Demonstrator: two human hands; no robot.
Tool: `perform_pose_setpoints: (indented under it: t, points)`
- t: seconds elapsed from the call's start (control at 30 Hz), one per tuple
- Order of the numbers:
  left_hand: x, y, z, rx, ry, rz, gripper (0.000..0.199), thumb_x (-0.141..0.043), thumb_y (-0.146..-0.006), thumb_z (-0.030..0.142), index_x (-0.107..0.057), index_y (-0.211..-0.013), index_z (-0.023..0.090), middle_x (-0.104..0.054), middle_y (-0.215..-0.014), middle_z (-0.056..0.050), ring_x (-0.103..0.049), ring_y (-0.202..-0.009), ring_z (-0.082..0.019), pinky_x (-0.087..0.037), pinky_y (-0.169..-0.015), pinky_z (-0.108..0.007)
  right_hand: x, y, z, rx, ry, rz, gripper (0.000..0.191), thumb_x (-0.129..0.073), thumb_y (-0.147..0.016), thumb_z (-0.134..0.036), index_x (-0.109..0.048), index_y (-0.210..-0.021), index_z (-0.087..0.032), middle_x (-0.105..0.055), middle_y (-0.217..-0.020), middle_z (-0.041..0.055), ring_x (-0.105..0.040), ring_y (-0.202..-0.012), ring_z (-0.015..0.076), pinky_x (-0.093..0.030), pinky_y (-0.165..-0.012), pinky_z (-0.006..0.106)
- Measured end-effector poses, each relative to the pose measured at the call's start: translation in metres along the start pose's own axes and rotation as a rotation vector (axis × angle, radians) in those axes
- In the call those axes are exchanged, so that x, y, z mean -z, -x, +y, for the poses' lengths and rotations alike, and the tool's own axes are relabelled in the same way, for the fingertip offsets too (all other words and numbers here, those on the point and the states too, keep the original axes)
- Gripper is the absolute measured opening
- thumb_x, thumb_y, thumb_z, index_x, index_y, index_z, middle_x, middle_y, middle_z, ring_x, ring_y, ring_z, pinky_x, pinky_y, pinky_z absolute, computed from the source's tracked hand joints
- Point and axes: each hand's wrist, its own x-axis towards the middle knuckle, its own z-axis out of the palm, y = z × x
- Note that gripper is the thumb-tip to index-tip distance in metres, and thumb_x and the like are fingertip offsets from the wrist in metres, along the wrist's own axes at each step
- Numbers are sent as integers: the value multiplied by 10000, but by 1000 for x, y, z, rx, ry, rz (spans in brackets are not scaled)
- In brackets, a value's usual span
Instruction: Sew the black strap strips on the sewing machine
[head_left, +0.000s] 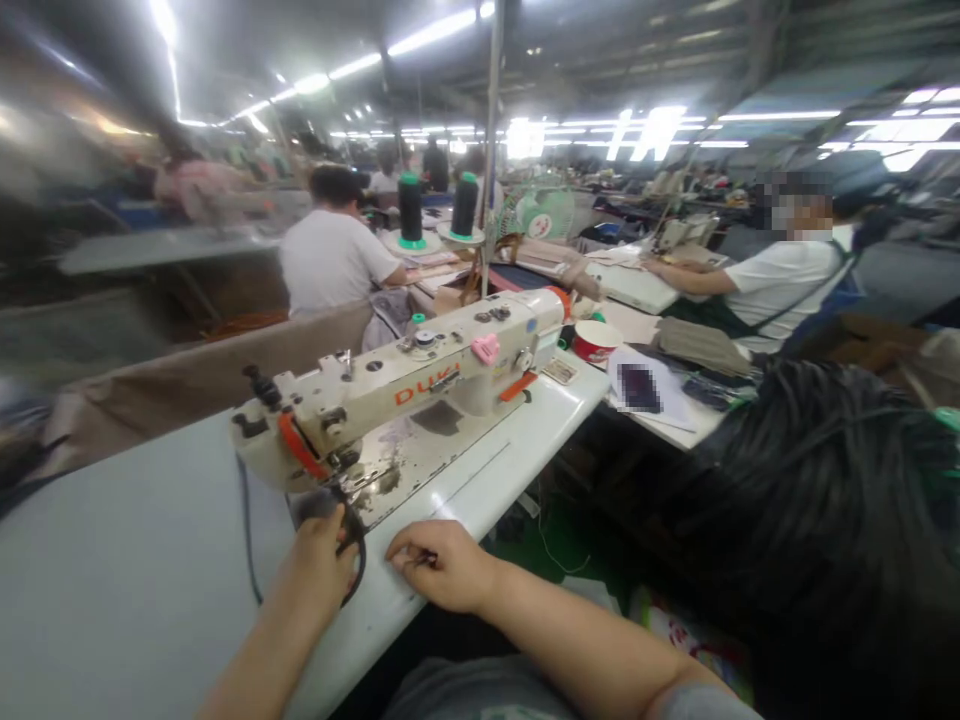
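Note:
A white sewing machine (420,365) with orange lettering stands on a pale tabletop (172,560). My left hand (328,550) is at the needle end of the machine, its fingers wrapped round a dark strip (358,565) that curves down over the table. To its right, near the table's front edge, rests my right hand (435,562), fingers curled and pressed together. Something small and dark shows between those fingers, too small to make out. The two hands are apart.
Two thread cones (411,210) stand behind the machine. A red and white tub (596,342) and folded cloth (701,345) lie on the table at the right. One person in white sits ahead, another at the right. Dark strands (847,470) fill the right foreground.

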Motion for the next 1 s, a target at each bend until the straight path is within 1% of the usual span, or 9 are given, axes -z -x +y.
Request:
perform_pose_setpoints:
  t: [0.1, 0.2, 0.33, 0.47, 0.53, 0.6, 0.73, 0.83, 1.0]
  points:
    - [-3, 5, -12, -113, -70, 15, 571, -590, -852, 459, -635, -1294, 99, -646, -1068, -141, -706, -978, -288, -586, -905, -417, 18, 19, 11, -30, -44, 147, 264, -540, -992, -371, -733, -940, -199, -675, -785, 16, -604, -707, 144, -493, -690, 242]
    - [2, 13, -10, -192, -175, 45, 644, -562, -837, 604, -647, -1247, 114, -622, -1155, -173, -676, -1068, -340, -565, -956, -471, 43, 39, 31, -198, -20, 374, 458, -498, -1014, -552, -732, -853, -193, -658, -737, 23, -605, -702, 161, -496, -694, 269]
    - [5, 24, 0, -296, -258, 134, 629, -505, -863, 629, -612, -1236, 135, -606, -1267, -185, -634, -1151, -377, -509, -1049, -529, 87, 66, 68, -439, 46, 695, 600, -435, -980, -708, -697, -831, -189, -568, -623, -6, -546, -590, 164, -465, -594, 277]
    - [-4, 19, -7, -426, -161, 162, 574, -515, -874, 640, -570, -1186, 160, -607, -1278, -186, -627, -1190, -361, -515, -1062, -505, 142, 104, 102, -628, 132, 931, 670, -421, -891, -794, -681, -823, -180, -612, -647, 27, -567, -564, 187, -464, -562, 299]
    - [-9, 16, -11, -464, -105, 170, 507, -542, -884, 613, -555, -1157, 187, -614, -1262, -176, -631, -1198, -343, -528, -1050, -481, 169, 128, 112, -730, 202, 1041, 618, -461, -869, -750, -697, -809, -182, -662, -696, 63, -628, -640, 222, -489, -619, 319]
    - [-13, 16, -13, -461, -75, 185, 428, -544, -913, 570, -548, -1148, 212, -622, -1243, -158, -637, -1189, -329, -528, -1048, -470, 194, 153, 117, -835, 285, 1148, 506, -499, -874, -636, -721, -818, -185, -712, -792, 105, -682, -786, 268, -511, -712, 343]
    - [-18, 24, -11, -473, -92, 178, 399, -503, -950, 530, -537, -1207, 227, -608, -1276, -155, -631, -1200, -330, -528, -1045, -462, 228, 191, 121, -1032, 431, 1316, 370, -559, -862, -419, -751, -1045, -161, -727, -1081, 173, -679, -1045, 320, -510, -861, 385]
    - [-19, 27, -10, -495, -158, 168, 456, -488, -947, 543, -533, -1244, 200, -574, -1355, -190, -628, -1209, -353, -538, -1021, -475, 245, 202, 125, -1112, 478, 1360, 441, -624, -857, -388, -705, -1223, -155, -697, -1226, 190, -658, -1139, 331, -502, -914, 400]
    - [-13, 27, -9, -518, -174, 116, 522, -480, -900, 595, -560, -1215, 186, -621, -1265, -182, -640, -1190, -377, -546, -1006, -495, 274, 198, 137, -1171, 474, 1367, 476, -718, -880, -446, -671, -1243, -142, -735, -1118, 153, -702, -1026, 293, -528, -901, 420]
